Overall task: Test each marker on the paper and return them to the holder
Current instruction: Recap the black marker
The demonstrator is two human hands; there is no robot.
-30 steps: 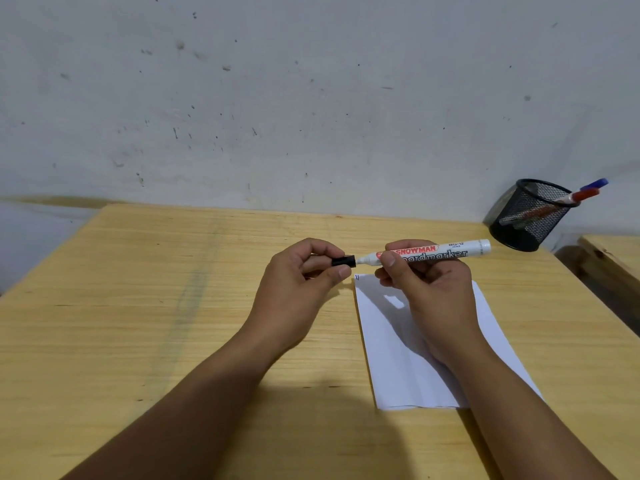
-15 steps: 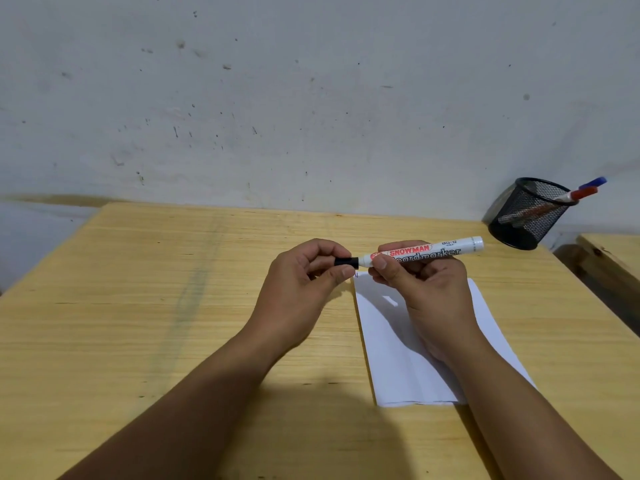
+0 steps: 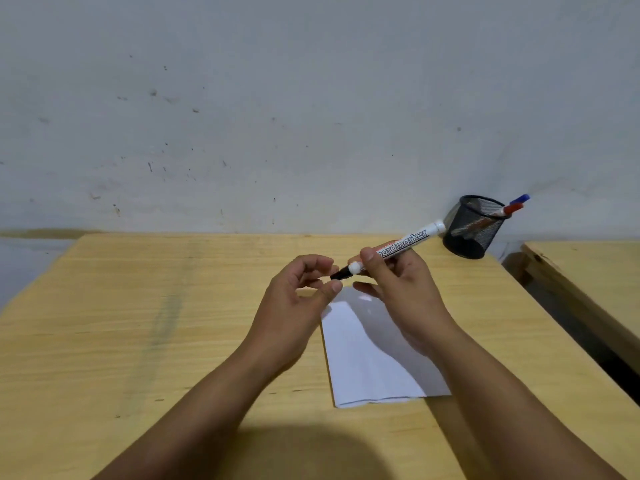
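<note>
My right hand (image 3: 405,292) grips a white board marker (image 3: 401,244) by its barrel, above the top of the white paper (image 3: 363,362). The marker is tilted, with its black capped end low and to the left. My left hand (image 3: 294,306) hovers at that black end with thumb and fingers spread, the cap tip just between the fingertips without a clear pinch. A black mesh holder (image 3: 467,233) stands at the table's far right corner, holding a red-capped marker (image 3: 509,210) and a blue-capped marker (image 3: 521,198).
The paper lies on a light wooden table (image 3: 138,306) set against a grey wall. A second wooden table (image 3: 588,268) stands to the right, across a dark gap.
My left hand was pinching the black cap; its fingers have now spread. My right hand has tilted the marker, raising its rear end toward the holder.
</note>
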